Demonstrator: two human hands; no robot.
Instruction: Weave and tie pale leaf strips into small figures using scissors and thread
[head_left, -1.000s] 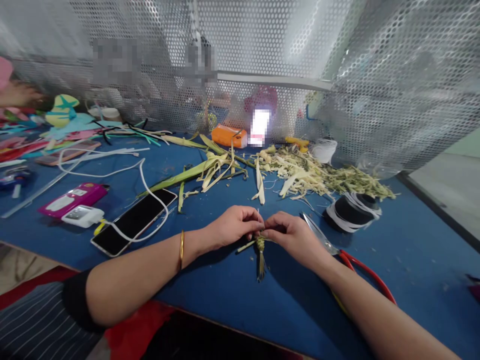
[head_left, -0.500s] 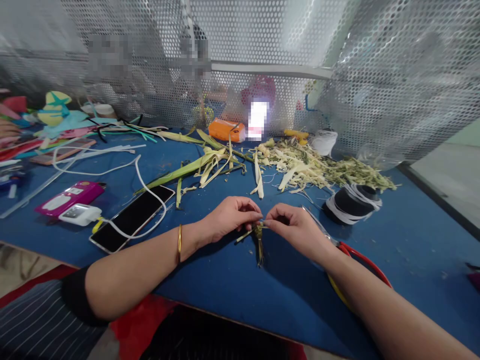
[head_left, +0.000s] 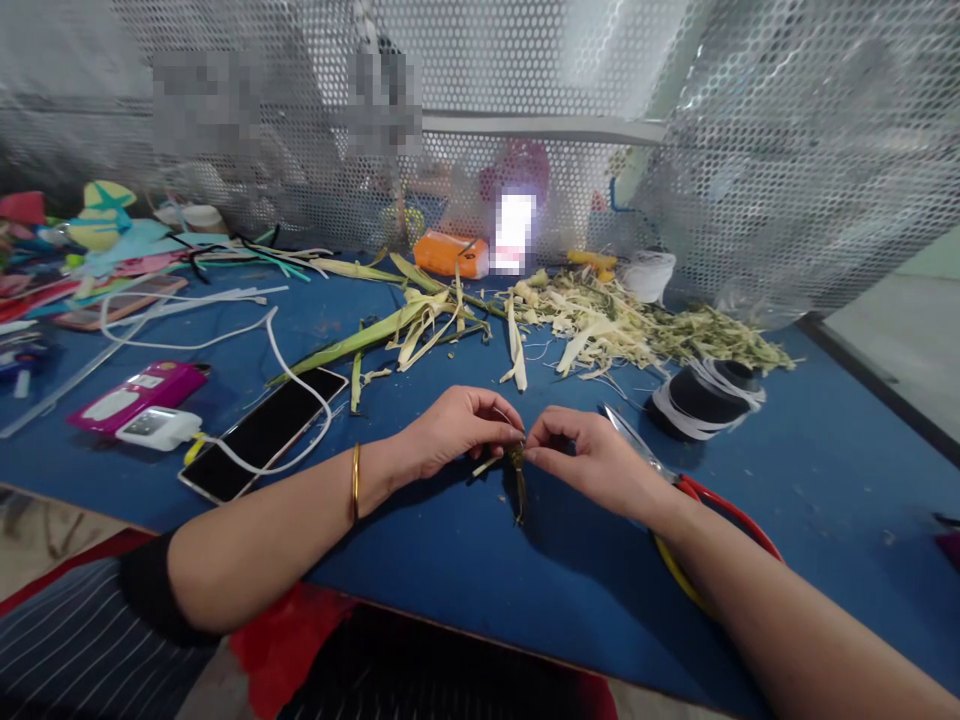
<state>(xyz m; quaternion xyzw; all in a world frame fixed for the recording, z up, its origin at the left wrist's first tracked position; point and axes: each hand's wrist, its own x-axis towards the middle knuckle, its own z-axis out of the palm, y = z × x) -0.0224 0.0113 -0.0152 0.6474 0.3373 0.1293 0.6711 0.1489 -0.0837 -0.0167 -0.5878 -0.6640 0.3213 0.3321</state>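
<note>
Both my hands meet over the middle of a blue table. My left hand pinches the top of a small woven piece of plant strips, its loose ends hanging down like a tassel. Thumb and forefinger of my right hand are pressed together at the right side of the same piece. A short pale strip end sticks out to its left. Partly beneath my right forearm lie scissors with red and yellow handles.
Peeled husk strips and a heap of shredded husk lie farther back. A black spool wound with white thread stands at right. At left are a phone, a white cable and a purple device. Perforated mesh rises behind.
The view has shifted slightly. My hands stay pinched on the woven piece, with the right fingertips moved a little and the hanging ends swung slightly.
</note>
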